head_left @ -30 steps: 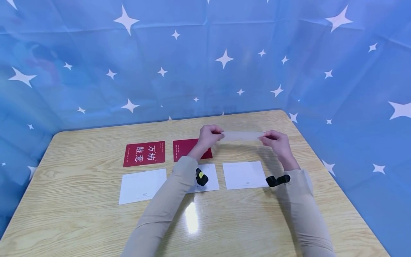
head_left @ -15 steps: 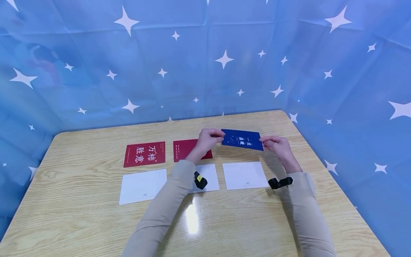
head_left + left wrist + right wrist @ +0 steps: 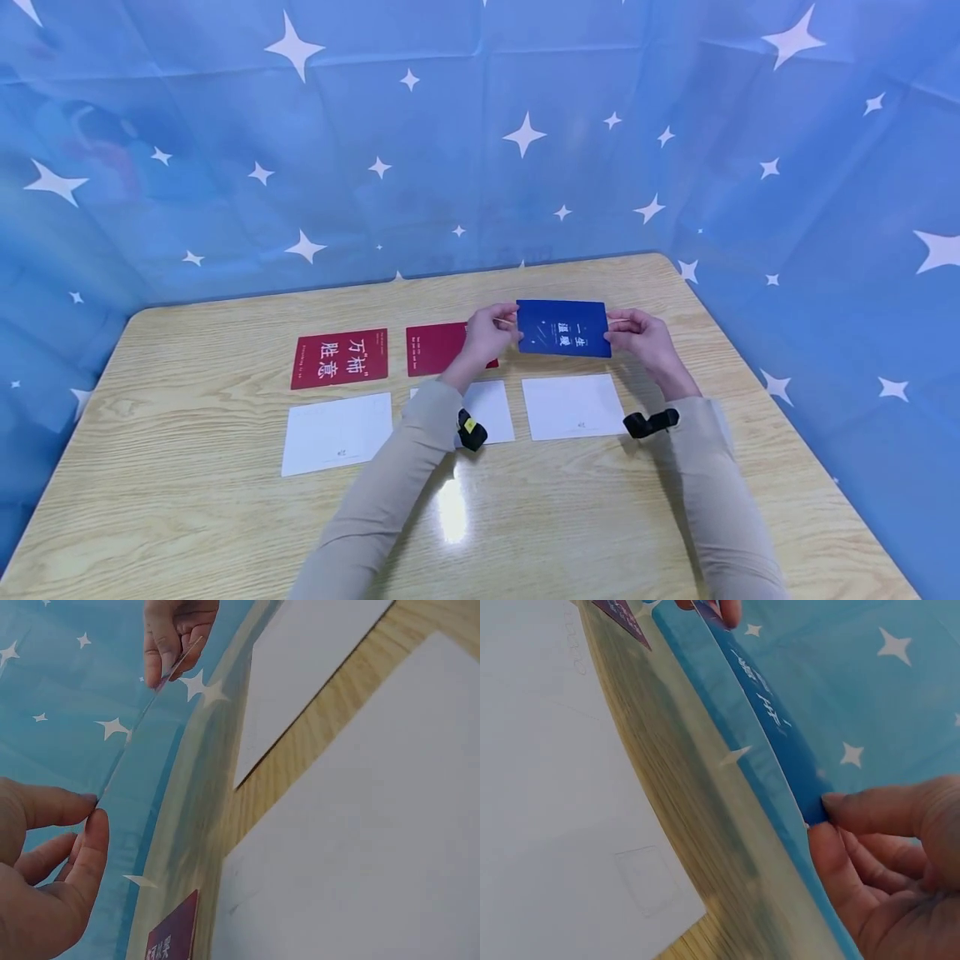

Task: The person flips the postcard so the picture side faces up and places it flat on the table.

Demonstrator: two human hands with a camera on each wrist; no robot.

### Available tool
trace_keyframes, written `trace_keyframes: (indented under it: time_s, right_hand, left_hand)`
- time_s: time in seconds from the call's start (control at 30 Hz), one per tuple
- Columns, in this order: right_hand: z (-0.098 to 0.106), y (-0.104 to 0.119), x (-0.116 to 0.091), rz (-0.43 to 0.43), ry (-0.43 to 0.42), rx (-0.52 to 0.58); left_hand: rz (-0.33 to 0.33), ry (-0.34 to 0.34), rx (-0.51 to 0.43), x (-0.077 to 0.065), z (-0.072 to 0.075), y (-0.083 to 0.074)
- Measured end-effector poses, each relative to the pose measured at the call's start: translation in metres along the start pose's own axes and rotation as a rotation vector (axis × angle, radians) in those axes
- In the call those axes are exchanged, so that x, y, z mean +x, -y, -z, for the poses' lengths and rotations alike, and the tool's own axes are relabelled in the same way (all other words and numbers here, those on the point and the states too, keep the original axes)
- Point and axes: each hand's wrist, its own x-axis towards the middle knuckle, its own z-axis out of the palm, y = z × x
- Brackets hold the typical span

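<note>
A dark blue postcard (image 3: 562, 328) with white printed characters is held up over the back right of the table. My left hand (image 3: 487, 337) pinches its left edge between thumb and fingers. Its right edge is pinched by my right hand (image 3: 648, 343). In the left wrist view the card shows almost edge-on, running from my left hand (image 3: 52, 862) to the other hand. The right wrist view shows the blue printed face (image 3: 769, 712) at a slant, with my right thumb on its near end. Below my left hand lies a red postcard (image 3: 435, 348), partly covered by that hand.
Another red postcard (image 3: 340, 359) with white characters lies at the left. In front is a row of white-faced cards: one at left (image 3: 337, 433), one in the middle (image 3: 487, 412) partly under my left forearm, one at right (image 3: 573, 407). A blue star-patterned curtain (image 3: 450, 125) hangs behind the table.
The held card first showed as a pale, thin strip. It has been turned so its blue printed face shows, then tilted further toward the head camera. Both hands keep their pinch.
</note>
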Motion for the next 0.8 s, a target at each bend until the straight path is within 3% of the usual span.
trace_keyframes:
  time_s: [0.1,0.27,0.4,0.63,0.8]
  right_hand:
    - [-0.002,0.0,0.003,-0.019,-0.025,-0.034]
    - [-0.008,-0.003,0.009,-0.073,-0.062,-0.112]
    - [-0.011,-0.004,0.014,-0.1,-0.07,-0.194]
    - [-0.015,-0.006,0.024,-0.167,-0.066,-0.271]
    - [-0.019,-0.008,0.027,-0.199,-0.057,-0.34]
  left_hand:
    - [-0.015,-0.009,-0.006,0.0,-0.004,0.004]
    - [-0.029,-0.04,0.063,-0.002,-0.009,0.007]
    - [0.0,-0.065,0.106,0.002,-0.013,0.009]
    - [0.017,-0.062,0.278,0.005,-0.018,0.013]
    - [0.024,-0.018,0.376,0.003,-0.021,0.01]
